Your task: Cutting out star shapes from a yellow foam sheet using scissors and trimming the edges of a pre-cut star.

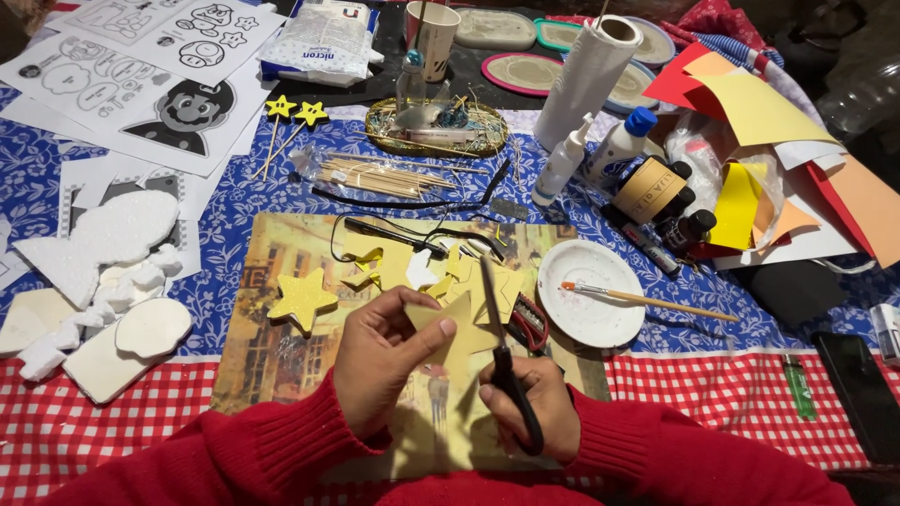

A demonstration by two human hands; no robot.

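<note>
I am cutting a star. My left hand (380, 361) pinches the yellow foam (457, 339) over the board (281, 365). My right hand (525, 403) grips the scissors (497, 328), blades in it. Next, turn the foam.

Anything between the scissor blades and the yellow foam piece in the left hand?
Nothing visible. The left hand holds the yellow foam piece, and the scissors in the right hand already lie against it.

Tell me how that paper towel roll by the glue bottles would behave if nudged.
The paper towel roll stands tilted, leaning among clutter, so it would probably tip easily. Being a cylinder, it would likely roll once down. It looks light for its size, with a hollow core.
</note>
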